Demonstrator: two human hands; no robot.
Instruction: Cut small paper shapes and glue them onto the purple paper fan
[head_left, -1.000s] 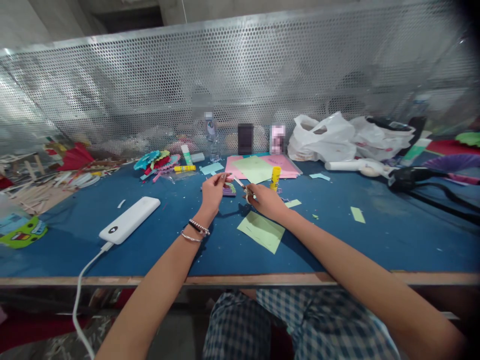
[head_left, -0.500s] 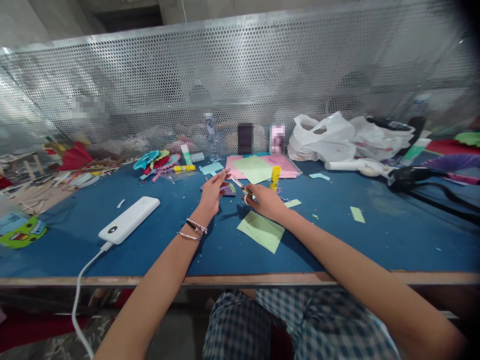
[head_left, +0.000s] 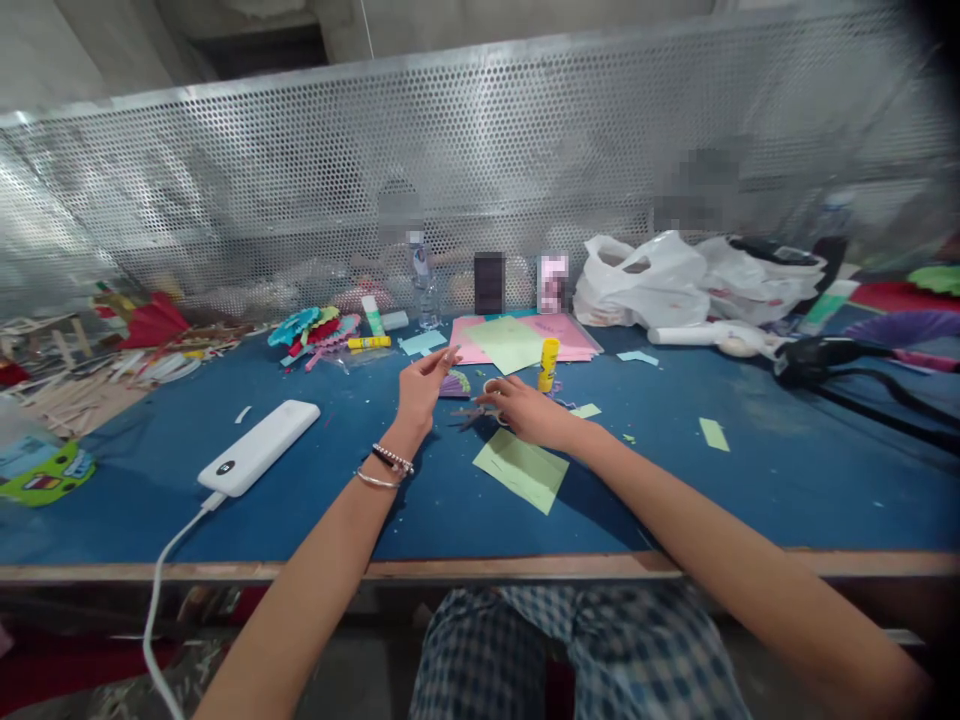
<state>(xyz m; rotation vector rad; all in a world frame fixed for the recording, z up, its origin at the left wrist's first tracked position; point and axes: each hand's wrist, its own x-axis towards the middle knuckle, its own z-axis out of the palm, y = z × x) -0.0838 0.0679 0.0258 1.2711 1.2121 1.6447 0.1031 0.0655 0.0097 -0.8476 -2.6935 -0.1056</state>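
Observation:
My left hand (head_left: 421, 392) is raised over the desk with thumb and fingertips pinched together; what lies between them is too small to make out. Close beside it on the desk is a small pleated purple paper fan (head_left: 454, 384) with a green edge. My right hand (head_left: 531, 410) has its fingers at the handles of a pair of scissors (head_left: 471, 413), held low at the desk top with the blades parted and pointing left. Below the scissors lies a light green paper sheet (head_left: 523, 468). A yellow glue stick (head_left: 548, 364) stands upright just behind my right hand.
Pink and green sheets (head_left: 511, 342) are stacked at the back, near a water bottle (head_left: 424, 280). A white power bank (head_left: 259, 447) with a cable lies left. White plastic bags (head_left: 641, 280) and a glue gun (head_left: 705, 334) are on the right. Paper scraps are scattered about.
My right hand has brought the scissors down from my left fingertips to the desk, and their blades have swung apart. My left hand has shifted slightly left and stays pinched.

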